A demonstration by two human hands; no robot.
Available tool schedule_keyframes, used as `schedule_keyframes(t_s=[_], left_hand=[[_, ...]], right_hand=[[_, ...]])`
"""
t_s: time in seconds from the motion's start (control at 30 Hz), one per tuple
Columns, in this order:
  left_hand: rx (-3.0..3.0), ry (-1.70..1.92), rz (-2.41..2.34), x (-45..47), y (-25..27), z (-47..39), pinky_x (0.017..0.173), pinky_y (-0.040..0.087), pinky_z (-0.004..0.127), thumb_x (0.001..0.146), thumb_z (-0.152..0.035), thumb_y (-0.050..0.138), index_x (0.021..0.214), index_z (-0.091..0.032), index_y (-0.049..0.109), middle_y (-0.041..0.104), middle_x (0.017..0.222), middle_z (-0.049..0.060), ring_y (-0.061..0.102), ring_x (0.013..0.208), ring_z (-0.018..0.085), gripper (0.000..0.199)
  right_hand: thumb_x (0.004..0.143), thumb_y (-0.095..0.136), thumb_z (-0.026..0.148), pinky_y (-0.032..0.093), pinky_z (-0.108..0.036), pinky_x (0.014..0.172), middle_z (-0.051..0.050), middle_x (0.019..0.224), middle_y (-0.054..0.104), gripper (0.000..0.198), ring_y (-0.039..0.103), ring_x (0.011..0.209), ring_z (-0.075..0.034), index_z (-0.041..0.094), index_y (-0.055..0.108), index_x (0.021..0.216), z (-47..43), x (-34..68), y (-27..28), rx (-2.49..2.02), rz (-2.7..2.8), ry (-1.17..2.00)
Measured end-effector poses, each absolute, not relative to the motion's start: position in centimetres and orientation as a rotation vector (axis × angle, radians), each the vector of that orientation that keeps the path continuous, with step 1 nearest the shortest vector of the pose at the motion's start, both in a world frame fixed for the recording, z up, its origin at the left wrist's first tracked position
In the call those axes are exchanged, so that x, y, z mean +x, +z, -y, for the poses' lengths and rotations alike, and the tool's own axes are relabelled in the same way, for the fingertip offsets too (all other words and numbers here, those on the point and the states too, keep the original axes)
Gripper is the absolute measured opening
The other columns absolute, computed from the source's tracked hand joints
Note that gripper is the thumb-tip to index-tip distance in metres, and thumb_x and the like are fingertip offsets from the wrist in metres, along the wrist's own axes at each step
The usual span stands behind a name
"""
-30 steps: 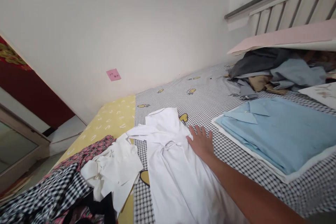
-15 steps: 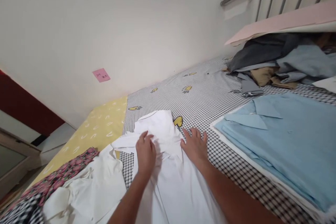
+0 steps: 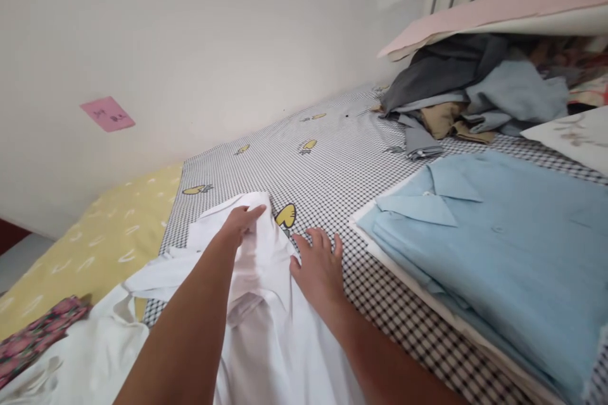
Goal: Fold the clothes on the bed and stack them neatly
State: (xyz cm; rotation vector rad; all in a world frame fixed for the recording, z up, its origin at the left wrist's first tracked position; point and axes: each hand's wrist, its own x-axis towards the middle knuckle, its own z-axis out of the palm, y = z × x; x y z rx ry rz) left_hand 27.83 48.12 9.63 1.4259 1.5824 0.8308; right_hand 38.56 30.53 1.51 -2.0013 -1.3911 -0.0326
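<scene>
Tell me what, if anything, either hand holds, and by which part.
The left hand is at the white garment's far end; whether it grips there cannot be told. The right hand, spread open beside it, holds nothing.

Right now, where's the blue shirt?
In the head view, the blue shirt lies folded on the right side, right of the right hand and in front of the heap of clothes.
</scene>
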Motion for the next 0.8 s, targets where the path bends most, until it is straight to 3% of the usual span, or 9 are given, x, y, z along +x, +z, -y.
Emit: schedule_keyframes(t_s=[0.13,0.23,0.33,0.4,0.47,0.57,0.63,0.7,0.8], left_hand=[[1.228,0.915,-1.574,26.8,9.9,-48.3,0.051,0.051,0.028,0.068,-0.023,0.082,0.083,-0.018,0.061,0.066,0.064,0.001,0.063,0.054,0.018,0.026],[1.167,0.996,-1.529,26.6,10.3,-47.8,0.045,0.045,0.022,0.073,-0.024,0.078,0.080,-0.020,0.057,0.058,0.058,-0.006,0.052,0.044,0.010,0.022],[1.186,1.032,-1.482,27.0,10.2,-47.1,0.049,0.047,0.019,0.077,-0.025,0.076,0.086,-0.021,0.060,0.057,0.062,-0.007,0.052,0.047,0.008,0.018],[1.242,1.005,-1.464,27.3,9.9,-46.7,0.058,0.053,0.021,0.078,-0.021,0.073,0.096,-0.021,0.065,0.062,0.069,-0.004,0.058,0.055,0.009,0.019],[1.312,0.973,-1.478,27.5,9.9,-46.6,0.071,0.058,0.028,0.077,-0.017,0.073,0.116,-0.024,0.065,0.069,0.082,0.000,0.066,0.067,0.012,0.040],[1.405,1.038,-1.595,27.0,10.9,-46.9,0.093,0.057,0.043,0.081,-0.021,0.071,0.149,-0.027,0.041,0.069,0.118,0.011,0.069,0.101,0.022,0.075],[1.446,1.154,-1.711,26.5,12.0,-46.9,0.110,0.045,0.052,0.089,-0.022,0.060,0.156,-0.025,0.029,0.055,0.144,0.017,0.057,0.129,0.027,0.074],[1.626,1.230,-1.775,26.0,12.7,-46.0,0.121,0.028,0.057,0.092,-0.016,0.049,0.151,-0.025,0.039,0.045,0.155,0.016,0.042,0.145,0.028,0.060],[2.426,1.042,-1.590,25.6,11.5,-42.7,0.125,0.012,0.062,0.092,-0.011,0.044,0.134,-0.027,0.061,0.050,0.154,0.012,0.037,0.149,0.029,0.048]], right_hand=[[0.091,0.069,0.034,0.019,-0.060,0.119,-0.008,0.134,0.063,0.022,0.049,0.130,-0.029,0.027,0.070,0.112,-30.4,38.7,1.9,-1.975,1.345,0.006],[0.092,0.069,0.034,0.025,-0.055,0.114,-0.006,0.119,0.068,0.008,0.055,0.116,-0.026,0.026,0.071,0.092,-30.3,38.8,2.3,-1.956,1.352,0.059],[0.095,0.063,0.028,0.034,-0.047,0.102,-0.005,0.105,0.069,0.009,0.056,0.106,-0.024,0.025,0.070,0.092,-30.4,38.8,2.4,-1.961,1.349,0.093],[0.095,0.059,0.022,0.035,-0.043,0.096,-0.004,0.099,0.068,0.011,0.056,0.101,-0.023,0.023,0.069,0.090,-30.5,38.7,2.4,-1.974,1.307,0.101],[0.092,0.058,0.016,0.034,-0.040,0.093,-0.004,0.094,0.067,0.014,0.055,0.098,-0.022,0.022,0.067,0.082,-30.6,38.8,2.3,-1.976,1.265,0.108],[0.084,0.055,0.005,0.034,-0.036,0.085,-0.003,0.088,0.065,0.021,0.056,0.092,-0.020,0.022,0.062,0.073,-30.8,39.0,2.1,-1.969,1.192,0.147],[0.079,0.052,0.001,0.034,-0.036,0.084,-0.004,0.092,0.066,0.024,0.057,0.094,-0.020,0.022,0.063,0.078,-30.8,39.1,2.1,-1.928,1.133,0.154],[0.078,0.049,0.001,0.036,-0.037,0.089,-0.006,0.106,0.067,0.031,0.058,0.103,-0.022,0.023,0.066,0.093,-30.8,39.2,2.3,-1.860,1.068,0.113],[0.086,0.048,0.009,0.033,-0.044,0.105,-0.011,0.135,0.061,0.042,0.052,0.126,-0.027,0.022,0.064,0.121,-30.5,38.9,2.5,-1.748,1.108,-0.020]])
